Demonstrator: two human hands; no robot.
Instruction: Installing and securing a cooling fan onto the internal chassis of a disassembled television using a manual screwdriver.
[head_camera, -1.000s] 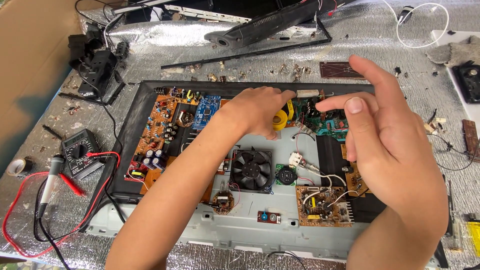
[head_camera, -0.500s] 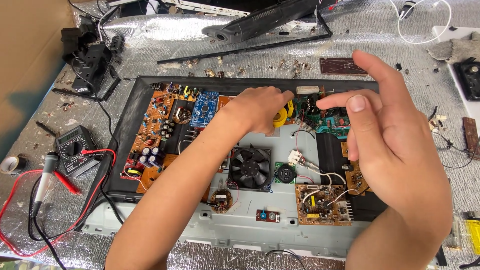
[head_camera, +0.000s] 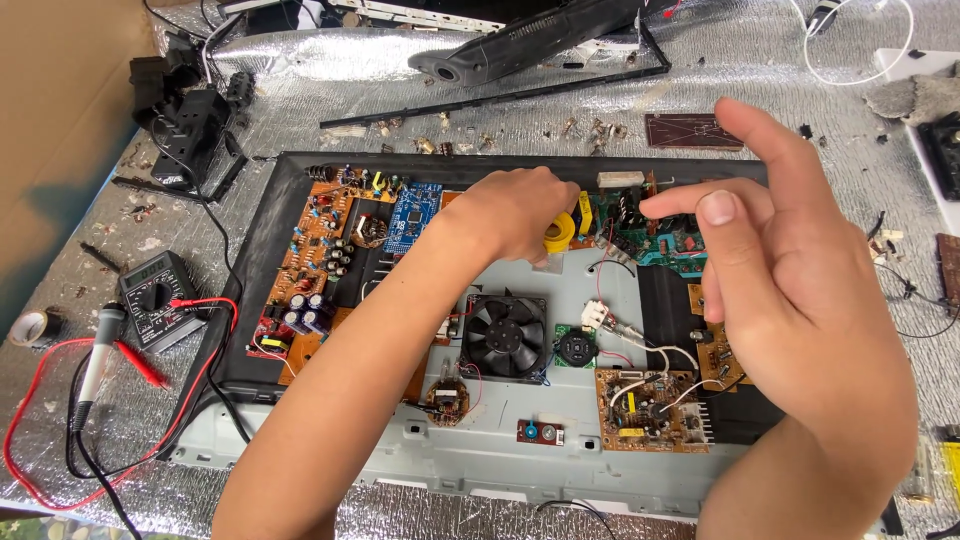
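While the opened chassis (head_camera: 330, 440) lies flat across the middle of the foil-covered counter (head_camera: 780, 90), its grey metal base carries orange circuit boards, a blue board (head_camera: 412, 215), a green board (head_camera: 665, 245) and a black fan (head_camera: 505, 335). Toward the chassis's far edge, the left hand (head_camera: 515, 215) is closed around a yellow ring-shaped part (head_camera: 560, 232). Just beside it, the right hand (head_camera: 790, 290) hovers over the green board, fingers loosely curled, gripping nothing visible. Near the counter's left edge sits a multimeter (head_camera: 155, 298) with red leads.
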